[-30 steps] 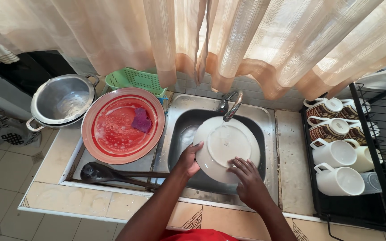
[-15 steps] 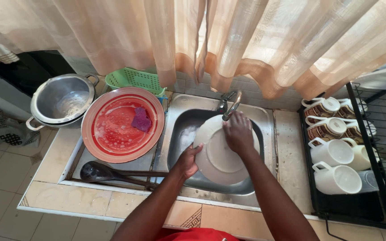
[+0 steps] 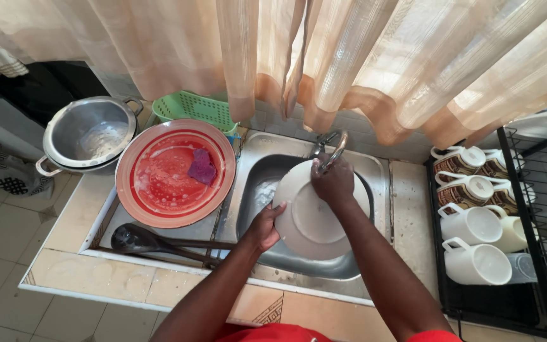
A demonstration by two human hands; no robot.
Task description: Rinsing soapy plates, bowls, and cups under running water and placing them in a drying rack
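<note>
A white plate (image 3: 308, 218) is tilted over the steel sink (image 3: 257, 190), under the curved tap (image 3: 332, 149). My left hand (image 3: 264, 228) grips the plate's left rim. My right hand (image 3: 332, 182) lies on the plate's upper part, right below the tap's spout, fingers curled against the surface; whether it holds anything I cannot tell.
A red basin (image 3: 175, 172) with a purple sponge (image 3: 201, 167) sits left of the sink, with black ladles (image 3: 153, 242) in front of it. A steel colander pot (image 3: 90, 134) and green basket (image 3: 197, 109) stand behind. A black rack (image 3: 539, 253) with several mugs (image 3: 476, 263) is on the right. Curtains hang above.
My right hand moved from the plate's lower edge up across it to the top, under the tap. The left hand keeps its hold on the rim.
</note>
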